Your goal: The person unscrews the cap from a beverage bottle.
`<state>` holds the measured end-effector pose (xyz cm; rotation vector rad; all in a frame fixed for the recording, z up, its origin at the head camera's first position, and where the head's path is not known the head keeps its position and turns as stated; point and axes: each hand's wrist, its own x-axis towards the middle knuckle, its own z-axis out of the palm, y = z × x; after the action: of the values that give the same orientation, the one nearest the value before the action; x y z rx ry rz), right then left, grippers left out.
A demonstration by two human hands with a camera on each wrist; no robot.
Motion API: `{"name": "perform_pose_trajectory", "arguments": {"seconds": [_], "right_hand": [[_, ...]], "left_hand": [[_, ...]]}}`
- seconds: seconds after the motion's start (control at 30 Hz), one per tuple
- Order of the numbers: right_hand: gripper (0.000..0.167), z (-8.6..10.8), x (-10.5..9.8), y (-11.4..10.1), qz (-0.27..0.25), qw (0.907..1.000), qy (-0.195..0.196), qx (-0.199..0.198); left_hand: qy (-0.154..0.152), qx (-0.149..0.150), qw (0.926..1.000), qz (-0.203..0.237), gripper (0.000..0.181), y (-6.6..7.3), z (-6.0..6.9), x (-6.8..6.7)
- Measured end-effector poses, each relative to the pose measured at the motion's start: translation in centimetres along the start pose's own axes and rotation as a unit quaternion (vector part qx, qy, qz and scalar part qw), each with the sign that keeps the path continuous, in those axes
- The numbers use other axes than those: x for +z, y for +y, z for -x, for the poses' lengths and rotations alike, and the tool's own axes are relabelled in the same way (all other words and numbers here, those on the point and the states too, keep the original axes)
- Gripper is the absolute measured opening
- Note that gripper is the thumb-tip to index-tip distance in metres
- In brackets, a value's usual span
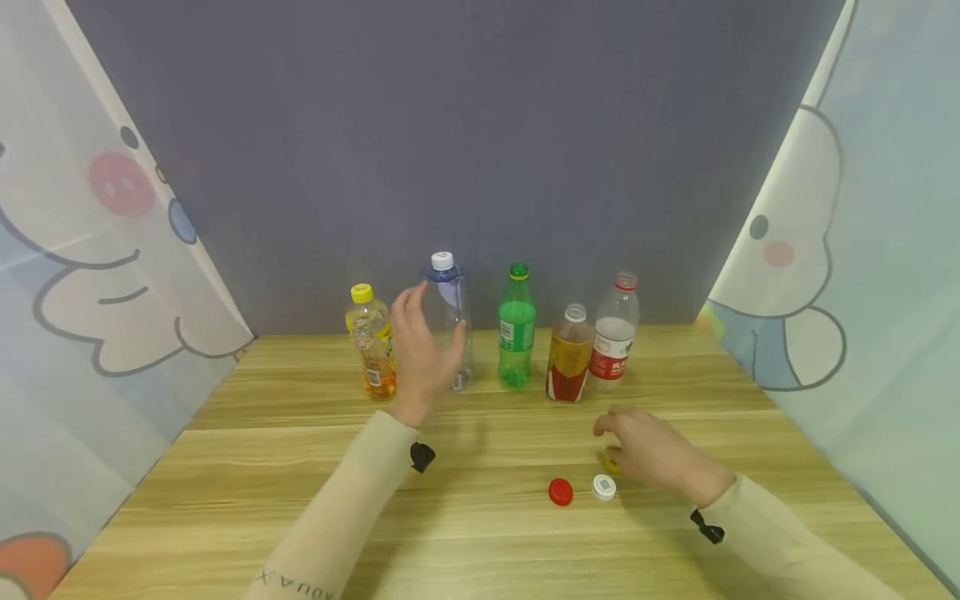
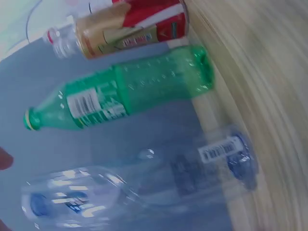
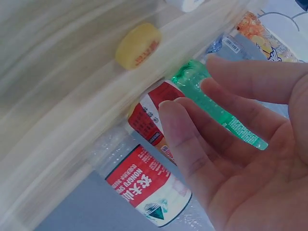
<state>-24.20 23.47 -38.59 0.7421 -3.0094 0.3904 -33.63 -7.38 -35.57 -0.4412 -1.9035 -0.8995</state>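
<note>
My left hand (image 1: 426, 358) is raised in front of a tall clear bottle (image 1: 452, 302) with a white cap, thumb and fingers spread apart. Whether it touches the bottle cannot be told; only bits of fingertips show in the left wrist view. My right hand (image 1: 651, 450) hovers beside a yellow cap (image 3: 138, 46) on the table, its fingers loosely bent with nothing between them in the right wrist view. Near that cap lie a white cap (image 1: 603, 487) and a red cap (image 1: 560, 492).
A yellow-capped bottle (image 1: 372, 354) with orange liquid stands left of the clear one. To the right are an uncapped green bottle (image 1: 516, 333), an uncapped amber-filled bottle (image 1: 568, 360) and an uncapped red-labelled bottle (image 1: 613, 340). A grey wall (image 1: 480, 150) rises behind the wooden table (image 1: 465, 508).
</note>
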Motion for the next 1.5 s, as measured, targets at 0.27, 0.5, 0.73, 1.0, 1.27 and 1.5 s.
{"name": "perform_pose_trajectory", "arguments": {"seconds": [0.27, 0.5, 0.73, 1.0, 1.27, 1.5], "right_hand": [[0.023, -0.7, -0.4, -1.0, 0.011, 0.9984, 0.048, -0.028], [0.029, -2.2, -1.0, -2.3, -0.023, 0.9926, 0.101, -0.063], [0.041, -4.0, -1.9, -3.5, -0.057, 0.9789, 0.173, -0.092], [0.052, -5.7, -3.4, -5.2, -0.121, 0.9665, 0.204, -0.099], [0.052, -7.1, -4.0, -6.0, -0.189, 0.9522, 0.224, -0.086], [0.054, -8.1, -4.1, -6.8, -0.231, 0.9447, 0.222, -0.07]], "left_hand": [[-0.027, -0.077, 0.9963, 0.025, 0.097, -2.7, 0.6, 0.9], [-0.149, -0.268, 0.9511, 0.041, 0.116, -4.8, 1.2, 1.6], [-0.201, -0.332, 0.9172, 0.09, 0.122, -6.1, 1.3, 2.2], [-0.21, -0.347, 0.9015, 0.151, 0.12, -7.0, 1.8, 2.8], [-0.228, -0.348, 0.8966, 0.151, 0.113, -7.1, 2.0, 2.6], [-0.236, -0.346, 0.8971, 0.142, 0.108, -6.9, 2.3, 2.1]]}}
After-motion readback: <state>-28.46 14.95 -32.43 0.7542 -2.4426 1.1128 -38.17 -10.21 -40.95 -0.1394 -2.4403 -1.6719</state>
